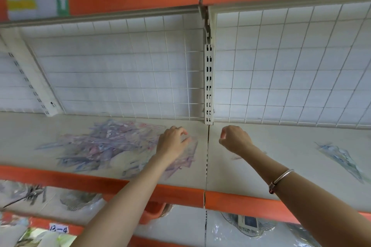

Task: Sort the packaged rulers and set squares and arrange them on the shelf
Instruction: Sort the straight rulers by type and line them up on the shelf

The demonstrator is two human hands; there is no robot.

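- The pile of packaged rulers and set squares lies loose and crisscrossed on the left half of the shelf, from near the back edge towards the orange front edge.
- One more pack lies apart at the shelf's right end, slanted towards the front edge.
- The left hand is at the pile's right side, just beside the seam in the middle of the shelf. Its fingers and thumb curl down at a clear packet there, but blur hides whether they have closed on it, so I cannot tell.
- The right hand hovers over the bare shelf just right of the seam, fingers loosely curled, with nothing in it.
- Sorting looks barely begun, since most packs are in one heap.
- The packs are likely light and flat, stiff along the ruler inside but wrapped in slick film that slides on its neighbours.
- A pinch at a short end or a corner, thumb under and fingers on top, should lift one free; dragging from the middle risks pulling the whole heap towards the front edge.
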